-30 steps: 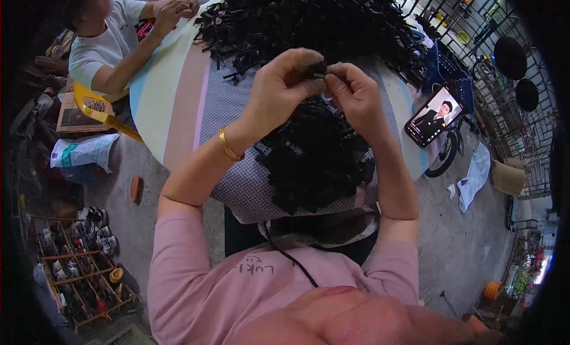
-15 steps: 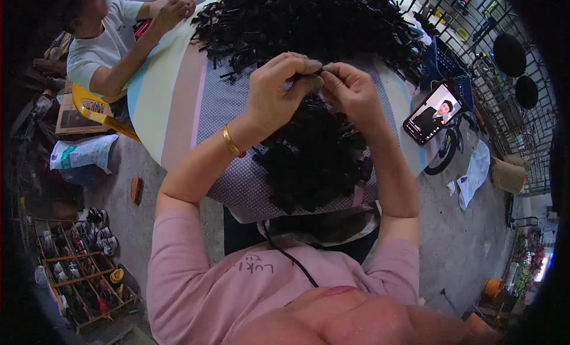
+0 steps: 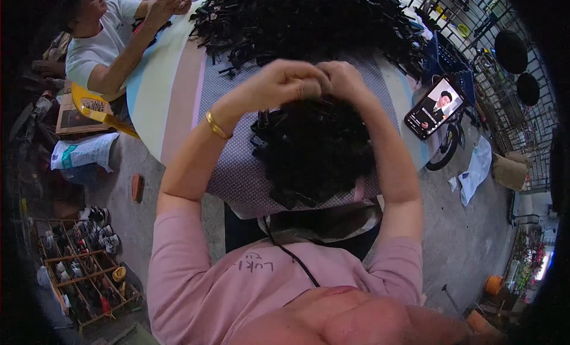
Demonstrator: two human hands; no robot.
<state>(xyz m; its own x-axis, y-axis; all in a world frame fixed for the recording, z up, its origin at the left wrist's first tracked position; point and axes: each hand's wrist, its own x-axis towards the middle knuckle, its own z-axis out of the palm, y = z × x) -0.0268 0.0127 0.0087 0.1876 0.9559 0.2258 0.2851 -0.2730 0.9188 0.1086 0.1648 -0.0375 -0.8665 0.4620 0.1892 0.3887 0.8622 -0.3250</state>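
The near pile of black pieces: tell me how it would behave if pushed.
The near pile would probably scatter rather than slide whole, since it is loose small pieces heaped up. The pieces look light and stiff. The cloth beneath may bunch up.

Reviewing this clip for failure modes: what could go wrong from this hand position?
1. Left hand and right hand meet above the near pile of black parts; a dropped piece would likely vanish into it.
2. That pile reaches the table edge, so parts may slide off.
3. The phone overhangs the rim and could get knocked.
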